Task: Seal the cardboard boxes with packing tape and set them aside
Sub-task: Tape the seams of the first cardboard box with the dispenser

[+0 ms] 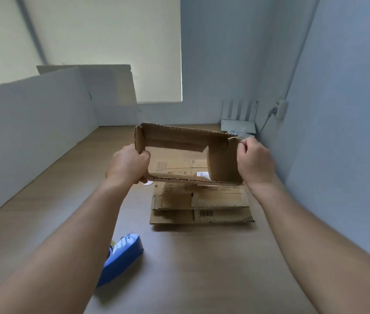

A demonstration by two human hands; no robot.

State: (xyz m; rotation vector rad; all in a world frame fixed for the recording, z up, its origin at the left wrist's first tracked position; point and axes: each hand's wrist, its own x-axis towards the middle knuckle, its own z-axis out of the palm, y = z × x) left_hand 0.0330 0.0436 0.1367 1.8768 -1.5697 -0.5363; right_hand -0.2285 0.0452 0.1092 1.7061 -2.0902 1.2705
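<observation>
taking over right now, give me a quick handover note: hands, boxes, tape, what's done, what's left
Left hand grips the cardboard box at its left end; right hand at its right end. It's off the table, opened out, unsealed.
Flattened boxes lie stacked below it; blue tape dispenser lies by the left forearm.
Done: no sealed box in view.
Left: close flaps, tape, set aside, then the stack.

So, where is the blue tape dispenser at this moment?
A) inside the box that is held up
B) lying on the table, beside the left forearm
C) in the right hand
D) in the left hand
B: the blue tape dispenser lies on the wooden table, partly hidden by the left forearm, while the left hand and the right hand both grip the cardboard box above the table.
</observation>
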